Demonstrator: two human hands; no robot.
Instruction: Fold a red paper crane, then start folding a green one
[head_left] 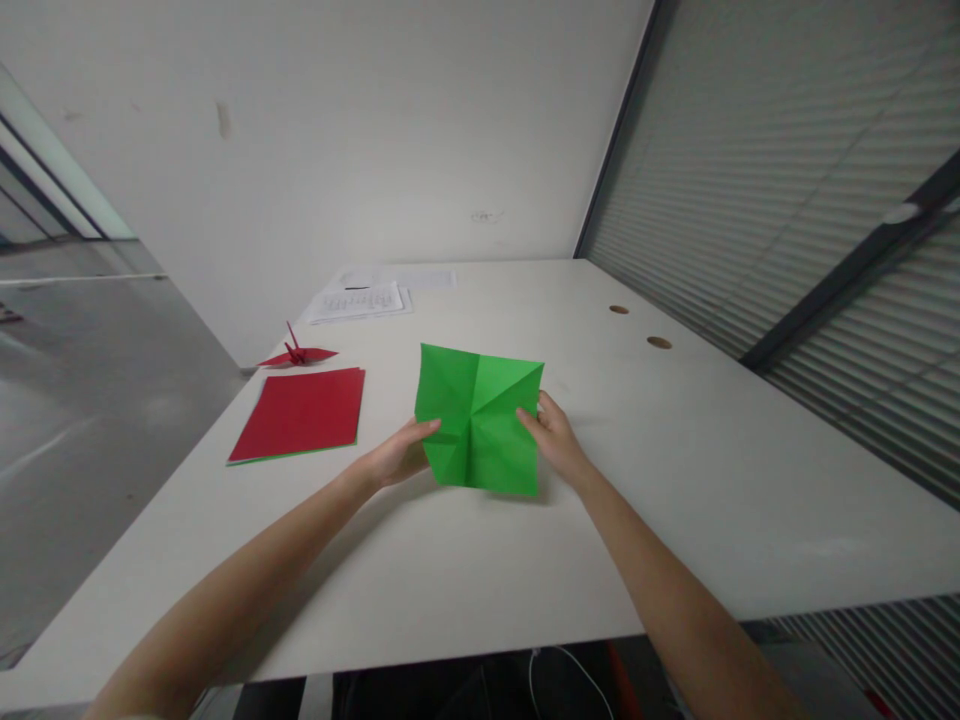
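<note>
A creased square of green paper [480,415] is held just above the white table [675,470], tilted up toward me. My left hand [397,455] pinches its left edge, thumb on top of the sheet. On the opposite side my right hand [555,435] grips the right edge, thumb pressed on the front and fingers behind. Fold lines cross the middle of the sheet.
A stack of red paper [300,412] lies to the left, with a folded red paper crane [296,353] behind it. Printed white sheets [360,300] rest near the far wall. Two round cable holes [658,342] sit in the table toward the blinds on the right.
</note>
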